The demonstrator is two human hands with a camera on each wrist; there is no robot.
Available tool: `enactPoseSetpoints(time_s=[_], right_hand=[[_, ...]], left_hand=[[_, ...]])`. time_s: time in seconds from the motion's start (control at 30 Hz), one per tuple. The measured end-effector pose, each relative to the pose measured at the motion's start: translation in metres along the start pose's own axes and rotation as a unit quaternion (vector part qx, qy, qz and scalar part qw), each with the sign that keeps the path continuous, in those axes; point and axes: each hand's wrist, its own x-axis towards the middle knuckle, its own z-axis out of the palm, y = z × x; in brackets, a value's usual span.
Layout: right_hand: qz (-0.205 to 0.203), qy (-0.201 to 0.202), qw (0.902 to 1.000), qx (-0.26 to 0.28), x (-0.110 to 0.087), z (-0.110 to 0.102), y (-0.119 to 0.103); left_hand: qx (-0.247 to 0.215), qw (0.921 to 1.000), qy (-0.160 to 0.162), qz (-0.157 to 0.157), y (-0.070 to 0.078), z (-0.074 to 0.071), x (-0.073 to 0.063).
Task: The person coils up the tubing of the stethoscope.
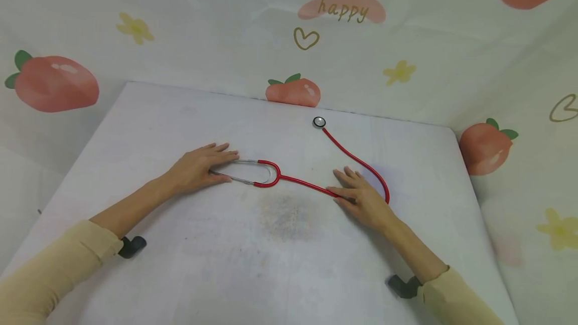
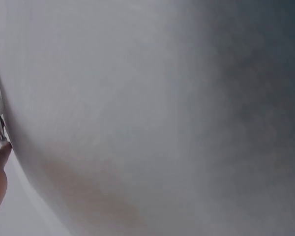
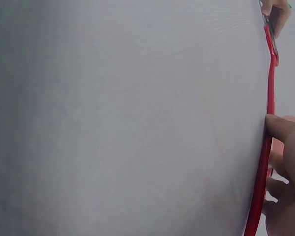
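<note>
The stethoscope's point(image 1: 278, 177) near run lies left-to-right between my left hand point(image 1: 196, 167), fingers spread at the ear tubes point(image 1: 244, 181), and my right hand point(image 1: 366, 200), fingers spread on the red tubing point(image 1: 311, 185).

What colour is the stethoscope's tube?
The tube is red; the head view shows it best.

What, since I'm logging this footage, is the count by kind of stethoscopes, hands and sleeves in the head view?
Stethoscope: 1
Left hand and right hand: 2
Left sleeve and right sleeve: 2
Total: 5
</note>
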Motion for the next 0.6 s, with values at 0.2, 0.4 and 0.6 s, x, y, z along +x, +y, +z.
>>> enactPoseSetpoints(time_s=[0.2,0.4,0.6], right_hand=[[-0.015,0.013,0.9998,0.001,0.0,0.0,0.0],[-0.032,0.055,0.9979,-0.006,0.001,-0.003,0.0],[-0.05,0.123,0.9911,0.01,0.005,-0.011,-0.001]], left_hand=[[0.01,0.999,0.043,0.002,0.004,0.0,-0.001],[-0.004,0.9968,0.076,0.025,0.008,-0.005,0.007],[-0.026,0.9948,0.096,0.022,0.011,-0.013,0.016]])
